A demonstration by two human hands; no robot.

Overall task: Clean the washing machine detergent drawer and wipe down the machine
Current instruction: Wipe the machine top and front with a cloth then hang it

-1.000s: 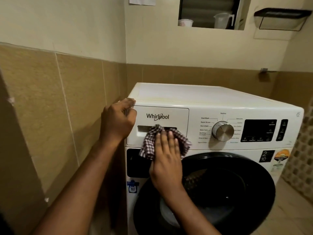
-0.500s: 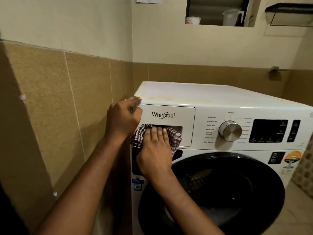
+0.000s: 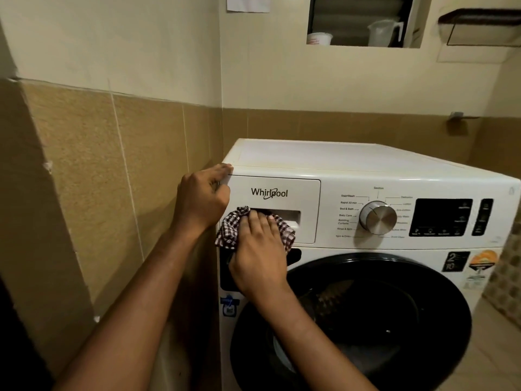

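A white front-loading washing machine [image 3: 366, 162] stands in a tiled corner. Its detergent drawer [image 3: 304, 193] sits closed at the top left of the front panel, with a recessed handle slot. My right hand [image 3: 258, 255] presses a checked cloth [image 3: 228, 230] flat against the drawer's lower left part, over the left end of the slot. My left hand [image 3: 201, 200] rests curled on the machine's top left front corner, fingertips on the edge. The cloth's middle is hidden under my right hand.
A silver program dial [image 3: 379, 218] and a dark display [image 3: 442, 217] lie right of the drawer. The round dark door [image 3: 394, 320] fills the lower front. A tiled wall [image 3: 112, 179] runs close on the left. A wall niche [image 3: 363, 21] above holds a jug and a cup.
My right hand has slid the cloth leftward and up along the drawer front, from under the slot's middle to its left end. The left hand has kept its place on the corner.
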